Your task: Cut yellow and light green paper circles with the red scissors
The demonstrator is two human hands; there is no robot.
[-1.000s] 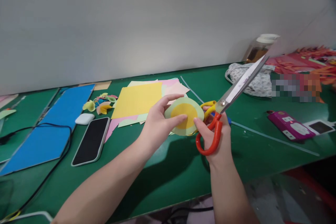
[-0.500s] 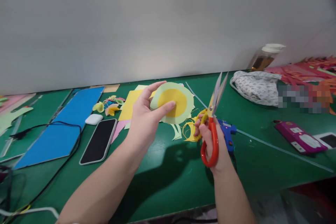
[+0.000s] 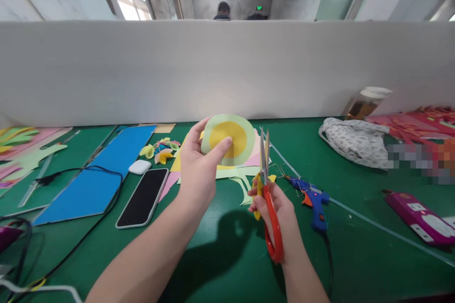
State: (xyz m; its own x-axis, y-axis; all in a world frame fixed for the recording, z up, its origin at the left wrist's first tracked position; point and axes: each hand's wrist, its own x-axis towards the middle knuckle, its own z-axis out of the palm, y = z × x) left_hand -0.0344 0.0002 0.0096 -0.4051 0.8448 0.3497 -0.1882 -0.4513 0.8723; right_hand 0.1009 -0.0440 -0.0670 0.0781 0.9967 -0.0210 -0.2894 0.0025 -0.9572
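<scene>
A pale green paper disc (image 3: 250, 144) with a smaller yellow circle (image 3: 238, 147) on it is pinched in my left hand (image 3: 199, 165), the thumb lying over the yellow circle. To its right, my right hand (image 3: 275, 203) has its fingers in the handles of scissors (image 3: 273, 232), one handle red and one yellow. The blades point up, slightly apart, with no paper between them. Green and pink paper pieces (image 3: 243, 187) lie beneath the disc on the green table (image 3: 220, 265).
A blue glue gun (image 3: 314, 199) lies right of my right hand. On the left are a phone (image 3: 144, 199), a white case (image 3: 140, 166), small paper flowers (image 3: 161, 149) and a blue board (image 3: 99, 170). A white partition (image 3: 213, 71) stands behind; a patterned pouch (image 3: 355, 142) is at right.
The view has tilted up, showing more beyond the partition. My right hand has moved left and down with the scissors, nearer the disc, uncovering the glue gun. The blades are closer together.
</scene>
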